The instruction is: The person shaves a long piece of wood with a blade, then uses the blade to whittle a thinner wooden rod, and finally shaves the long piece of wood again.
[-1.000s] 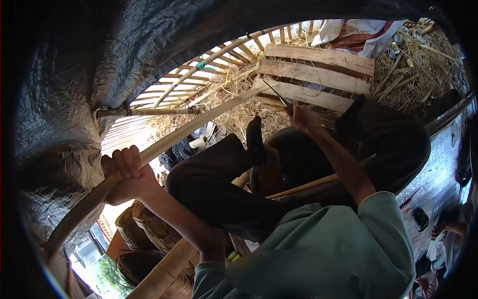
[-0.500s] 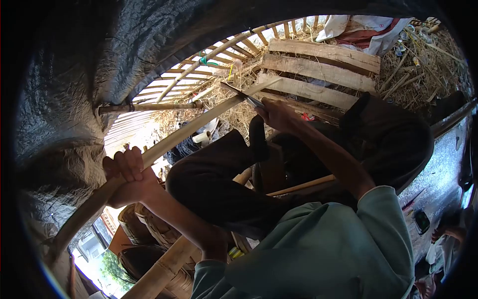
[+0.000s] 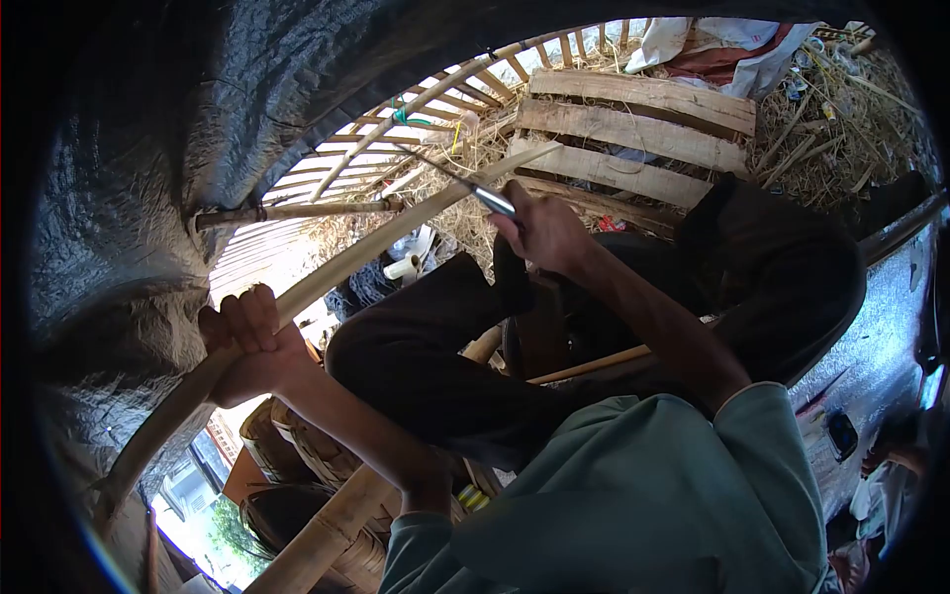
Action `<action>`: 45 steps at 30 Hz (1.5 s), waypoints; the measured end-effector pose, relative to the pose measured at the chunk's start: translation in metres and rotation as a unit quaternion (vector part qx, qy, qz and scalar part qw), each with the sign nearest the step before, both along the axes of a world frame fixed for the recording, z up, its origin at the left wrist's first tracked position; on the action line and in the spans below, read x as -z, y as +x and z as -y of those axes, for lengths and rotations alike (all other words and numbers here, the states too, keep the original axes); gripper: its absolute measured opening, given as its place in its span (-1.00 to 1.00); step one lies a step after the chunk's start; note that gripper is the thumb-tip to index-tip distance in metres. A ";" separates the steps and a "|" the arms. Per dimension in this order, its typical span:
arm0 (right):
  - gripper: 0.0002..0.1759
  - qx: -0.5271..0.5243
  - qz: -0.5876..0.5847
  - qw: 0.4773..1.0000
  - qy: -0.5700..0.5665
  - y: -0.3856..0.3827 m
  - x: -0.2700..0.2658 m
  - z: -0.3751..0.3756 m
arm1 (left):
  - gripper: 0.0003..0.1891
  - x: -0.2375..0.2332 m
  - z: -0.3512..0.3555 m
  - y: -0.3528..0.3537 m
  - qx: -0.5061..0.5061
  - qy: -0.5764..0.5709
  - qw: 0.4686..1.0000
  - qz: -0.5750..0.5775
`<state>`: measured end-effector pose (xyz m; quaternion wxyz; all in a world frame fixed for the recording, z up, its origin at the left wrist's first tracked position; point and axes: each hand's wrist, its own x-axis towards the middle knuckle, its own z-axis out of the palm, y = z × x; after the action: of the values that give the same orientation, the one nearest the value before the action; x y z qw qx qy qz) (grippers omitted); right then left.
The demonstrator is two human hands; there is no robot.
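Bamboo strip [image 3: 374, 249] here, a long one, running slantwise from the lower left up to the wooden slats [image 3: 633, 121], with its pale tip in front of them. The left hand [image 3: 255, 346] is clamped around it, fingers wrapped right over the top. The right hand [image 3: 547, 233] is closed on a knife [image 3: 485, 194] up near the far end, and the blade crosses the strip there, pointing up and left. Can't tell if the edge is actually biting in. Both hands are out past the dark trousers [image 3: 426, 356] of the seated person. There's straw [image 3: 465, 226] around the slats, a bamboo fence [image 3: 396, 148] behind, black tarp [image 3: 119, 198] on the left, and a thick bamboo pole [image 3: 322, 535] below the left forearm.
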<state>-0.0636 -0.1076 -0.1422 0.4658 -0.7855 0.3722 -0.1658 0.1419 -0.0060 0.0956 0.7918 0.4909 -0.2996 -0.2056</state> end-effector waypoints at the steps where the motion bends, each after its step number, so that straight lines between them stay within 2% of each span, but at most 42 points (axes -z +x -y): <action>1: -0.60 0.009 -0.038 0.998 0.053 -0.003 0.030 -0.008 | -0.40 0.000 0.002 -0.001 -0.026 0.005 1.000 -0.009; 2: -0.60 0.022 -0.038 0.999 0.013 -0.009 0.052 -0.014 | -0.36 0.024 0.005 -0.013 -0.007 0.006 0.999 -0.035; 3: -0.61 0.043 -0.035 0.998 -0.028 -0.012 0.056 -0.011 | -0.33 0.032 0.009 -0.019 0.133 -0.026 0.990 -0.044; 4: -0.62 0.056 -0.028 0.995 -0.083 -0.011 0.064 0.005 | -0.32 0.034 0.016 -0.021 0.122 -0.049 0.990 -0.043; 5: -0.62 0.035 -0.026 0.997 -0.068 -0.010 0.072 0.003 | -0.32 0.030 0.013 -0.026 0.105 -0.051 0.992 -0.045; 7: -0.61 0.032 -0.037 0.998 -0.031 -0.020 0.045 0.008 | -0.31 0.019 0.015 -0.011 0.135 -0.036 0.990 -0.018; 8: -0.60 0.031 -0.038 0.998 -0.043 -0.021 0.040 0.005 | -0.32 0.016 0.015 -0.007 0.118 -0.049 0.991 -0.041; 11: -0.58 0.009 -0.012 0.998 -0.063 -0.018 0.014 -0.007 | -0.31 0.002 0.011 0.000 0.077 -0.008 0.997 -0.001; 12: -0.57 0.009 0.035 0.997 -0.070 -0.017 0.007 -0.010 | -0.37 -0.003 0.008 0.006 0.059 -0.001 0.998 0.017; 15: -0.56 0.002 0.011 0.999 -0.048 -0.015 -0.012 -0.013 | -0.45 -0.018 0.000 0.024 0.074 -0.015 0.997 0.030; 16: -0.57 0.004 0.023 0.999 -0.048 -0.014 -0.012 -0.013 | -0.52 -0.024 -0.004 0.025 0.033 -0.003 0.999 0.018; 19: -0.57 0.002 0.035 0.998 -0.047 -0.016 -0.006 -0.011 | -0.42 -0.027 -0.004 0.027 -0.023 -0.006 1.000 -0.002; 21: -0.57 -0.013 0.013 0.999 -0.045 -0.019 0.001 -0.012 | -0.30 -0.016 0.005 0.019 -0.010 -0.014 1.000 -0.015; 22: -0.57 -0.023 0.003 0.999 -0.026 -0.021 0.002 -0.012 | -0.24 -0.018 0.006 0.018 -0.051 0.002 0.998 -0.023; 27: -0.60 -0.036 -0.019 0.999 0.024 -0.029 -0.003 -0.016 | -0.28 -0.018 0.006 0.017 -0.025 -0.006 1.000 -0.018; 37: -0.61 -0.004 -0.006 1.000 -0.029 -0.026 0.008 -0.009 | -0.31 -0.031 0.004 -0.001 -0.069 0.020 0.997 -0.008; 41: -0.62 -0.004 0.012 1.000 -0.023 -0.021 0.008 -0.010 | -0.31 -0.027 0.002 0.004 -0.036 -0.004 0.999 -0.013; 45: -0.63 -0.022 0.021 0.999 -0.021 -0.020 -0.017 -0.015 | -0.31 -0.025 0.001 0.003 -0.037 -0.016 0.999 -0.022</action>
<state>-0.0838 -0.0926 -0.1248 0.4604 -0.7995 0.3411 -0.1800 0.1453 -0.0073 0.1207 0.8131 0.4843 -0.2665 -0.1823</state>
